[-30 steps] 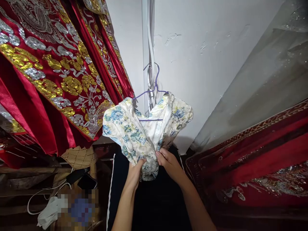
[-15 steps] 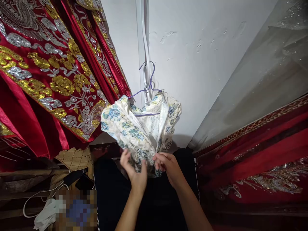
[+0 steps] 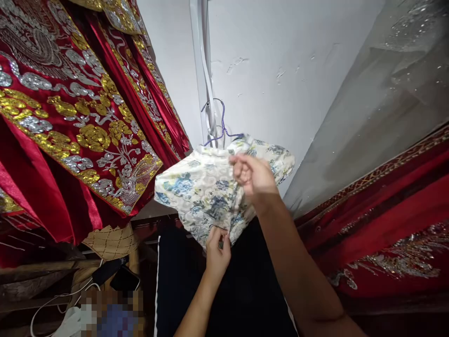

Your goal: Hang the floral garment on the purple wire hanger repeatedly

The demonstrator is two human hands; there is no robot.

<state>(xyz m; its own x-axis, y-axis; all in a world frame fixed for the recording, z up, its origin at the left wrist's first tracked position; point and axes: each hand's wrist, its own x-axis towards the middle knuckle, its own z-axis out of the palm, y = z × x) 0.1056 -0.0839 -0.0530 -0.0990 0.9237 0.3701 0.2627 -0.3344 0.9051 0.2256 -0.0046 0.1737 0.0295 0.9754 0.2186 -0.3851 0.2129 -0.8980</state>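
Observation:
A small floral jacket, cream with blue flowers, hangs on a purple wire hanger. Its front is drawn together, and a zip line runs down the middle. Low on that line, my left hand pinches the fabric near the bottom hem. My right hand is closed in a pinch near the neckline, at the upper end of the zip; the pull itself is hidden by fingers and motion blur.
White straps hold the hanger against a white wall. Red embroidered garments hang at left, with sheer grey fabric and red sequinned cloth at right. A phone and white cable lie at lower left.
My right hand has risen from the lower front to the neckline, and the jacket's open V front has come together. My left hand has moved right and closed on the lower front.

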